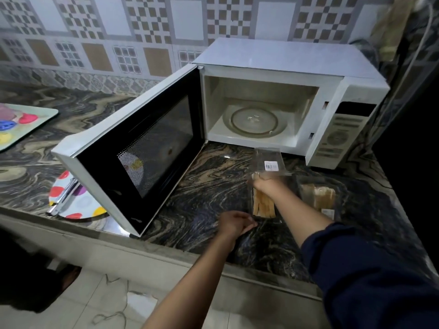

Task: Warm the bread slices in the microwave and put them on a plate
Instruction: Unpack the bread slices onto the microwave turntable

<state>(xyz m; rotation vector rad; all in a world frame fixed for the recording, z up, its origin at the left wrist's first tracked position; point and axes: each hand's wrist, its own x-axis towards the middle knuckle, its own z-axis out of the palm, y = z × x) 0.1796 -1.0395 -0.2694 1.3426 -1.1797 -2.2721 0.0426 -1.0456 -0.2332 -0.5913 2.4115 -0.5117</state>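
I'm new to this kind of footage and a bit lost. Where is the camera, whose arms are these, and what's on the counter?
There is no machine here. One camera sits on a person's head, looking forward and down, so the two bare arms are theirs. On the marbled counter stands a white microwave with its door swung open and its glass turntable bare. The right hand reaches into an open clear box of bread slices; whether its grip has closed on a slice is unclear. The left hand rests at the box's near corner. A second bread pack lies to the right, and a spotted plate sits behind the door.
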